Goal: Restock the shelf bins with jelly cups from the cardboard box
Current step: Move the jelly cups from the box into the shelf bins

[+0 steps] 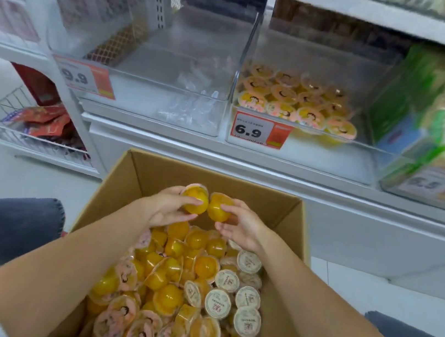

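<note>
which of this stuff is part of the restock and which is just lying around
Job: left hand holding one jelly cup; right hand holding another jelly cup; cardboard box; 6.9 bin.
Lying about: wire basket of red packets; green packs.

Over an open box (214, 177) heaped with yellow cups (168, 272), the left hand (167, 209) grips a left cup (196, 199) and the right hand (242, 229) a right cup (219, 207) — the two touch, side by side. On the shelf behind, the right bin (332, 161), tagged 6.9 (260, 130), holds shelf cups (284, 94) lid-up in rows; the left bin (152, 51) holds something clear — too blurred to name
</note>
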`<move>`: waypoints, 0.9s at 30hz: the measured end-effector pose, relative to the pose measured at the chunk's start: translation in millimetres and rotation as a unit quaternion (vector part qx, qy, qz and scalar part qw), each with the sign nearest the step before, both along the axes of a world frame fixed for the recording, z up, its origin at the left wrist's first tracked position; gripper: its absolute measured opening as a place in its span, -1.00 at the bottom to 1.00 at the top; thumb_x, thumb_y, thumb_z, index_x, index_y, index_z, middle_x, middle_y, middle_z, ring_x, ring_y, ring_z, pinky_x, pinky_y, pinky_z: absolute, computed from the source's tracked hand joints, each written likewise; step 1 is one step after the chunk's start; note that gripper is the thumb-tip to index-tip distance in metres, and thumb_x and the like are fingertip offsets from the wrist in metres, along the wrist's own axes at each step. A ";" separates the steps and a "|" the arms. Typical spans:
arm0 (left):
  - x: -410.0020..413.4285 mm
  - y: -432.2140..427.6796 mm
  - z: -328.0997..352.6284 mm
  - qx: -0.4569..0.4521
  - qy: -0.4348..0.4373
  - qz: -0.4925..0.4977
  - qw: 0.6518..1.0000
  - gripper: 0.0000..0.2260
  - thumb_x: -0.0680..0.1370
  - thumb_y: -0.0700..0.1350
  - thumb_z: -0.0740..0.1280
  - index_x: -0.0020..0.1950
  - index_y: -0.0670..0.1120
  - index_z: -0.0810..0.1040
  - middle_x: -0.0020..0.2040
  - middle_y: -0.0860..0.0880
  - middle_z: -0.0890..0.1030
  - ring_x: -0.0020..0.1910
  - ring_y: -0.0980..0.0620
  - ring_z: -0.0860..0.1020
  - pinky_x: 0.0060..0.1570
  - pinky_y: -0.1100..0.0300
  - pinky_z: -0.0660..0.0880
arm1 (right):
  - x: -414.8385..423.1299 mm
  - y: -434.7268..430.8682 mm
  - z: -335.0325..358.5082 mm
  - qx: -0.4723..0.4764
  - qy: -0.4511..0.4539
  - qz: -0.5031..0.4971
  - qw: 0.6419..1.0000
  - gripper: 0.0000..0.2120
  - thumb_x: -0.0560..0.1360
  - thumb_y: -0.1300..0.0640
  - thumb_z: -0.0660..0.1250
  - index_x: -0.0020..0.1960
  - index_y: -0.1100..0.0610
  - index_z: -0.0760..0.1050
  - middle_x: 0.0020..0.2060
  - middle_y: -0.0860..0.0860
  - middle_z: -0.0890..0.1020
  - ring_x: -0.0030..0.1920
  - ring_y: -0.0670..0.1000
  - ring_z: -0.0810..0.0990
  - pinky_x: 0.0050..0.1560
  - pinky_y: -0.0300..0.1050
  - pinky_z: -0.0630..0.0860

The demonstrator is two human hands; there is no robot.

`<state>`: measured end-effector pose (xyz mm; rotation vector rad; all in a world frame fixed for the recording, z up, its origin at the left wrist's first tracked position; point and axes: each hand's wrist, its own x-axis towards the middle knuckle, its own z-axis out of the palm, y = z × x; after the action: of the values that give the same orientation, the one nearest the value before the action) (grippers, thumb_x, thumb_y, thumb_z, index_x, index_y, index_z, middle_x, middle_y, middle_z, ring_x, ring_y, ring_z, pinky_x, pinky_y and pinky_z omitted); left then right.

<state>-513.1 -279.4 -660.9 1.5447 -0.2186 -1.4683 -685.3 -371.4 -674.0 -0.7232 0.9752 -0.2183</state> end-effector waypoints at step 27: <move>-37.3 -170.7 219.9 -0.145 -0.410 -0.187 0.881 -0.90 0.47 -0.25 0.47 -0.06 -0.10 0.61 -0.17 -0.05 0.61 -0.21 0.04 0.55 -0.29 0.31 0.51 | -33.7 -164.2 223.9 -0.261 0.084 0.063 0.960 -0.70 0.49 0.34 0.34 0.22 0.31 0.50 0.03 0.18 0.66 0.03 0.11 0.66 0.06 0.05 0.61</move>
<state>-550.4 -450.1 -441.0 1.8466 -1.2359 -0.8923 -719.0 -535.6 -450.1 -1.3019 1.0378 -0.3115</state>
